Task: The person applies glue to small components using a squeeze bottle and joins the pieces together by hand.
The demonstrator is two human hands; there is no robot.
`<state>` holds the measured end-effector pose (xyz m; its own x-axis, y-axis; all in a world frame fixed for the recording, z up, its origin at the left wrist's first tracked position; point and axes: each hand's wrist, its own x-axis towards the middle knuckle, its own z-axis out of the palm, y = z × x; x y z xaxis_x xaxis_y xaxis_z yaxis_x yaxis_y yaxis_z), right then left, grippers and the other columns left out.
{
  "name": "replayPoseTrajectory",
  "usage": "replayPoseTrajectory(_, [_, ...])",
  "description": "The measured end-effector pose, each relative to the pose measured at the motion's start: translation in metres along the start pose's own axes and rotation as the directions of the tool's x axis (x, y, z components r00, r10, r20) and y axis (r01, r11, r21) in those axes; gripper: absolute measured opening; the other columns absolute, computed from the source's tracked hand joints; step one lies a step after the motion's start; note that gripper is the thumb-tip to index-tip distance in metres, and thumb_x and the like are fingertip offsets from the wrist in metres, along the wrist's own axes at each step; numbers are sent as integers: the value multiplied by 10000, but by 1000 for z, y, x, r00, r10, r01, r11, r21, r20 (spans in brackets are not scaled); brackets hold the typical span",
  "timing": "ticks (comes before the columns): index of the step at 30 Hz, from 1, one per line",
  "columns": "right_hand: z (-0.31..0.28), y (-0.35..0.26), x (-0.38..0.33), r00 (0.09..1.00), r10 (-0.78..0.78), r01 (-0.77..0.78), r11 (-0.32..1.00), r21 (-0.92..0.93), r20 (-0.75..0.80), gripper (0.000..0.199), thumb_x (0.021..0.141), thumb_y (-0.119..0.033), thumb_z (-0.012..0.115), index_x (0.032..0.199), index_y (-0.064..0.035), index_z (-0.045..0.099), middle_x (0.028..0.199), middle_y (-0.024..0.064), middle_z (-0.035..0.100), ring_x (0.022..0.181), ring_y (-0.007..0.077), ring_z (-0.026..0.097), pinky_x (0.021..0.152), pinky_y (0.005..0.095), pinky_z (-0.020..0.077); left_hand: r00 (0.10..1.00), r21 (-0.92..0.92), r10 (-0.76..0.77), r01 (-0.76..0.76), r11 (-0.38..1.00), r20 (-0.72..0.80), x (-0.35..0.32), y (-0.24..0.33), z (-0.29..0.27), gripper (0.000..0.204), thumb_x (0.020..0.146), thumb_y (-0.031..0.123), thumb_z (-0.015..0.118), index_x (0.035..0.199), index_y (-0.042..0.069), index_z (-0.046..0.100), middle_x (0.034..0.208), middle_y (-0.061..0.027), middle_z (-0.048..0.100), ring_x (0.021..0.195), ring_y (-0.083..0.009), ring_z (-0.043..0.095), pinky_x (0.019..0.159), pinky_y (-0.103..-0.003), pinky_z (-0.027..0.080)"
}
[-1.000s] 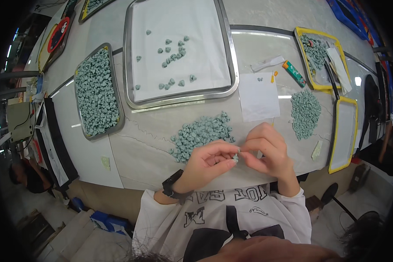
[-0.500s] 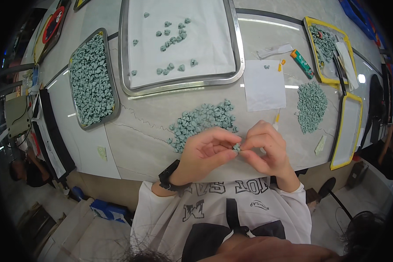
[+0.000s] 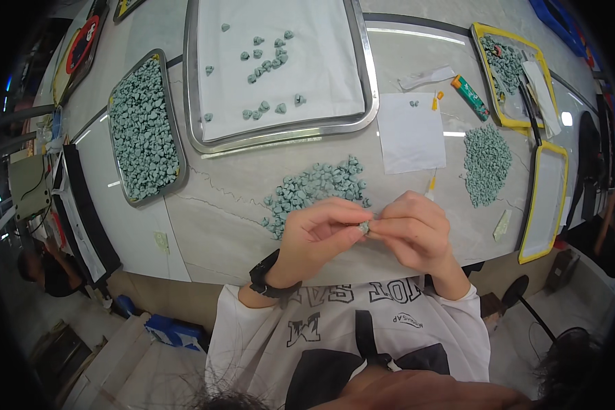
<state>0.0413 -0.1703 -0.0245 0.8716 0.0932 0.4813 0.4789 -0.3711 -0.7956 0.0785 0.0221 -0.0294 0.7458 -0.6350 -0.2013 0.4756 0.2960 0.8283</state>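
The left hand (image 3: 314,236) pinches a small green piece (image 3: 363,227), just right of the middle of the frame, below a green pile (image 3: 314,186). The right hand (image 3: 417,229) pinches its right side. Soft, steady squeezing seems best; hard squeezing might squash it.

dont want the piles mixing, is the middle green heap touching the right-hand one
Apart. The head view shows the middle heap and the right-hand heap separated by a wide strip of pale tabletop.
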Motion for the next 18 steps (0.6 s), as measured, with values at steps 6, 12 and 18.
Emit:
replayPoseTrajectory(6, [0, -6, -1, 974, 228, -227, 960, 162, 14, 219, 689, 86, 695, 882, -16, 672, 815, 85, 625, 704, 191, 600, 600, 271, 477, 998, 49, 63, -62, 997, -12, 1, 1, 2, 250, 837, -128, 552, 1069, -66, 622, 1109, -176, 583, 925, -198, 623, 811, -296, 537])
replayPoseTrajectory(12, [5, -2, -1, 977, 215, -215, 968, 127, 11, 220, 667, 59, 712, 864, -14, 648, 837, 107, 646, 760, 233, 651, 646, 295, 526, 998, 135, 69, -68, 989, 1, 1, -1, -1, 252, 846, -131, 545, 1078, -66, 620, 1123, -175, 580, 960, -201, 619, 831, -295, 536])
replayPoseTrajectory(18, [10, -3, -11, 992, 126, -126, 992, 20, -5, 210, 653, 71, 697, 831, 7, 606, 872, 154, 660, 688, 240, 664, 571, 297, 531, 993, 91, 114, -110, 990, -43, 1, -12, 4, 234, 859, -125, 532, 1072, -73, 613, 1126, -171, 580, 988, -197, 608, 838, -295, 534])
